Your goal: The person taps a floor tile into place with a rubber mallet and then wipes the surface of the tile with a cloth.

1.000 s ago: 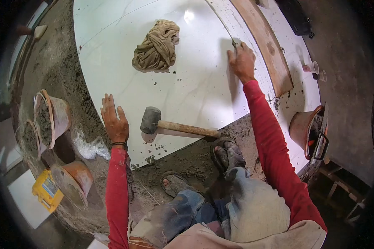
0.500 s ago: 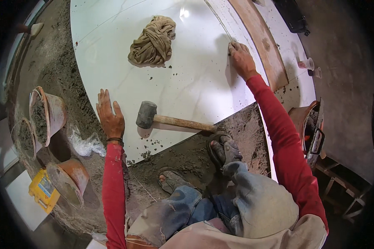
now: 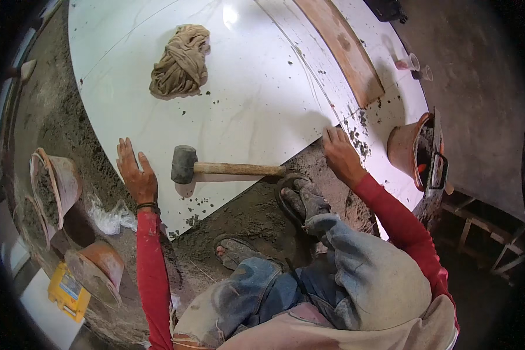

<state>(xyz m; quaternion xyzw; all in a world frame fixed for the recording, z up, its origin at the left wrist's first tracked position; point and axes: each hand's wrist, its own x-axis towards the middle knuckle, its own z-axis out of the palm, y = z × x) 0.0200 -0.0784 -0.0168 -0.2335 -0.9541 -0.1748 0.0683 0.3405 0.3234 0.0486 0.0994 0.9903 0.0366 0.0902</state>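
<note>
My left hand [image 3: 137,177] lies with fingers stretched along the left edge of a large white marbled tile [image 3: 251,125]. At the tile's near right corner rests my right hand [image 3: 342,157], its fingertips touching the edge, fingers extended and nothing visible in them. Between the hands a rubber mallet [image 3: 184,164] lies on the tile, its black head to the left and its wooden handle reaching past the near edge toward my foot. Farther back sits a crumpled, twisted brown cloth [image 3: 181,63]. Mortar crumbs are scattered near both hands.
Mortar buckets [image 3: 64,185] and clear plastic sheeting [image 3: 111,217] stand left, with a yellow case [image 3: 69,291] nearer. A wooden board [image 3: 345,49] lies on the tiles at right, near plastic cups [image 3: 411,61] and another bucket [image 3: 407,146]. My sandalled feet are on grey mortar.
My right hand has slid back along the tile's right edge to its near corner. My left hand stays on the left edge. The whole view has shifted slightly.
</note>
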